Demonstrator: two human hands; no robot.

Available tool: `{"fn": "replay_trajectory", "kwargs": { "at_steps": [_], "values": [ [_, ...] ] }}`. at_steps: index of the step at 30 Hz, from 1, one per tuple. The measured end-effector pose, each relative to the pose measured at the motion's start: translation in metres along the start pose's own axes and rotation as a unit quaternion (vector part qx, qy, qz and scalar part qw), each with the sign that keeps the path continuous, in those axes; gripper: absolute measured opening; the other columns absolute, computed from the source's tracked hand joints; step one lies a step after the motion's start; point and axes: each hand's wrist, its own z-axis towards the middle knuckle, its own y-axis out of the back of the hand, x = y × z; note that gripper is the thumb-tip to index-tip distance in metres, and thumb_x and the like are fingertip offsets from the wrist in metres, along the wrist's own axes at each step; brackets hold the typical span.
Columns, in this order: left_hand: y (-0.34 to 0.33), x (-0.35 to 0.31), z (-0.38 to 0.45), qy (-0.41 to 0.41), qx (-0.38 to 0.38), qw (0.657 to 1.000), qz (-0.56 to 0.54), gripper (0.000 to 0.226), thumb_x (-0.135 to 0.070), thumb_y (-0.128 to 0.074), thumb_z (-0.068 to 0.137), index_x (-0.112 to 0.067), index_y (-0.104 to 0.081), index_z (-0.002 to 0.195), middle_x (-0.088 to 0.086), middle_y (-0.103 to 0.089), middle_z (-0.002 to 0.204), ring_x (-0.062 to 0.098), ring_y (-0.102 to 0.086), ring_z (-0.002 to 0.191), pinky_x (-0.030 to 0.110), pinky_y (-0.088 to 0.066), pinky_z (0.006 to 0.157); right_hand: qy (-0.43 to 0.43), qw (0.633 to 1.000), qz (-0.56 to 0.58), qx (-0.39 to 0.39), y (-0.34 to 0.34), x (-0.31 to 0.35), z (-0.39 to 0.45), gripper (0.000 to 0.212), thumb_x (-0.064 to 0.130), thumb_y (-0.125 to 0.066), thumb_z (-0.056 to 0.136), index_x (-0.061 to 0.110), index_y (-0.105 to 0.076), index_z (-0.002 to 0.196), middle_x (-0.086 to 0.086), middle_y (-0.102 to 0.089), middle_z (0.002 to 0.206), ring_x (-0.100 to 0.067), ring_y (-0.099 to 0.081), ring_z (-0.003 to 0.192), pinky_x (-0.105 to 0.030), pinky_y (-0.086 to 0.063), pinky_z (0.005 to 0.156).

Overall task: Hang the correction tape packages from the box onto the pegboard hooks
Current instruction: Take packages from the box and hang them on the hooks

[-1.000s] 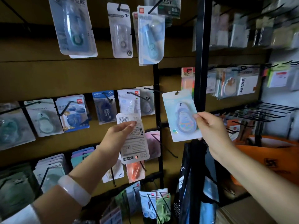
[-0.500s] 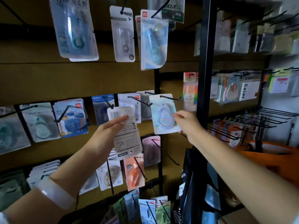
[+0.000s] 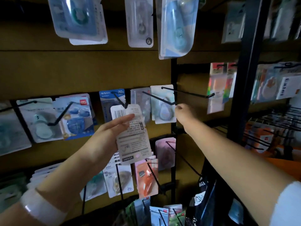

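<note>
Two hands: left point(image 3: 104, 137), right point(image 3: 184, 115); one wristband point(image 3: 40, 209).

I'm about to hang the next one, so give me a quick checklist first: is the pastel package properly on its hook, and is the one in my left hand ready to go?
1. Pastel package pushed back along the long hook: ok, it sits at the board.
2. Right hand clear of it: not ok, fingertips at its edge.
3. Left hand holding the barcode package: ok.
4. Its hang hole lined up with a hook tip: cannot tell, top edge meets the hook by the blue package.
5. Printed back faces you: not ok for display.
</note>
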Motion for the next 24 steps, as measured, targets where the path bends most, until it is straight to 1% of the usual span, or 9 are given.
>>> {"fn": "replay_trajectory", "kwargs": {
  "at_steps": [4,7,9,11,13,15,17,20,24],
  "values": [
    [0.001,0.005,-0.015,0.027,-0.014,0.999,-0.036,0.033,-0.014,-0.04,0.097,-0.028,-0.063,0.116,0.001,-0.068,0.11,0.018,-0.064,0.101,0.033,-0.05,0.079,0.076,0.996,0.044,0.03,0.013,-0.003,-0.073,0.023,0.006,-0.043,0.093,0.01,-0.06,0.108,-0.004,-0.061,0.098,-0.017,-0.056,0.085,-0.025,-0.044,0.072],
    [-0.003,0.009,-0.035,-0.007,-0.011,1.0,0.002,0.036,-0.011,-0.039,0.097,-0.032,-0.064,0.112,-0.007,-0.064,0.111,0.01,-0.059,0.106,0.028,-0.049,0.086,0.092,0.973,0.073,0.197,0.027,0.006,-0.141,0.021,0.011,-0.042,0.096,0.014,-0.063,0.094,-0.004,-0.068,0.08,-0.012,-0.064,0.069,-0.017,-0.052,0.058],
    [-0.006,0.011,-0.054,-0.126,-0.001,0.984,0.127,0.041,-0.001,-0.038,0.097,-0.03,-0.064,0.112,-0.014,-0.058,0.114,-0.008,-0.054,0.104,0.011,-0.047,0.084,-0.016,0.939,0.143,0.312,0.034,0.01,-0.172,0.028,0.032,-0.04,0.098,0.013,-0.06,0.103,-0.009,-0.07,0.078,-0.017,-0.067,0.066,-0.022,-0.054,0.055],
    [-0.006,0.015,-0.069,-0.282,0.052,0.917,0.278,0.048,0.01,-0.039,0.093,-0.025,-0.062,0.116,-0.012,-0.053,0.125,-0.012,-0.048,0.115,0.009,-0.041,0.096,-0.129,0.886,0.23,0.382,0.041,0.013,-0.186,0.051,0.05,-0.03,0.095,0.01,-0.059,0.104,-0.017,-0.07,0.079,-0.024,-0.069,0.065,-0.028,-0.056,0.055],
    [-0.002,0.019,-0.082,-0.371,0.123,0.818,0.421,0.061,0.017,-0.047,0.083,-0.027,-0.059,0.124,-0.009,-0.047,0.14,0.003,-0.044,0.129,0.027,-0.038,0.107,-0.173,0.849,0.286,0.41,0.05,0.016,-0.194,0.063,0.057,-0.026,0.093,0.007,-0.065,0.093,-0.019,-0.071,0.079,-0.027,-0.07,0.068,-0.035,-0.057,0.063],
    [0.002,0.017,-0.094,-0.417,0.138,0.719,0.539,0.071,0.016,-0.054,0.073,-0.034,-0.057,0.123,-0.01,-0.041,0.147,0.012,-0.042,0.132,0.042,-0.039,0.104,-0.168,0.83,0.338,0.411,0.057,0.02,-0.203,0.052,0.048,-0.038,0.093,0.008,-0.07,0.082,-0.015,-0.07,0.08,-0.025,-0.068,0.07,-0.037,-0.054,0.073],
    [0.004,0.01,-0.109,-0.435,0.118,0.674,0.586,0.058,0.006,-0.054,0.072,-0.036,-0.064,0.109,-0.01,-0.039,0.147,0.016,-0.035,0.135,0.049,-0.034,0.106,-0.126,0.832,0.343,0.419,0.059,0.023,-0.215,0.023,0.024,-0.048,0.091,0.012,-0.067,0.088,-0.008,-0.07,0.084,-0.017,-0.067,0.069,-0.029,-0.055,0.067],
    [0.018,0.004,-0.125,-0.441,0.076,0.698,0.56,0.054,0.004,-0.052,0.074,-0.042,-0.063,0.099,-0.004,-0.028,0.152,0.018,-0.02,0.143,0.049,-0.022,0.112,-0.078,0.825,0.387,0.405,0.055,0.025,-0.229,0.033,-0.003,-0.04,0.092,0.02,-0.063,0.099,0.0,-0.072,0.08,-0.009,-0.068,0.066,-0.021,-0.054,0.059],
    [0.04,0.002,-0.153,-0.388,-0.081,0.819,0.415,0.043,0.003,-0.049,0.083,-0.037,-0.062,0.091,-0.004,-0.028,0.15,0.01,-0.028,0.14,0.029,-0.035,0.105,-0.037,0.829,0.428,0.358,0.053,0.03,-0.247,0.029,-0.007,-0.044,0.089,0.014,-0.062,0.097,-0.001,-0.071,0.081,-0.011,-0.068,0.068,-0.022,-0.054,0.058]
  ]
}}
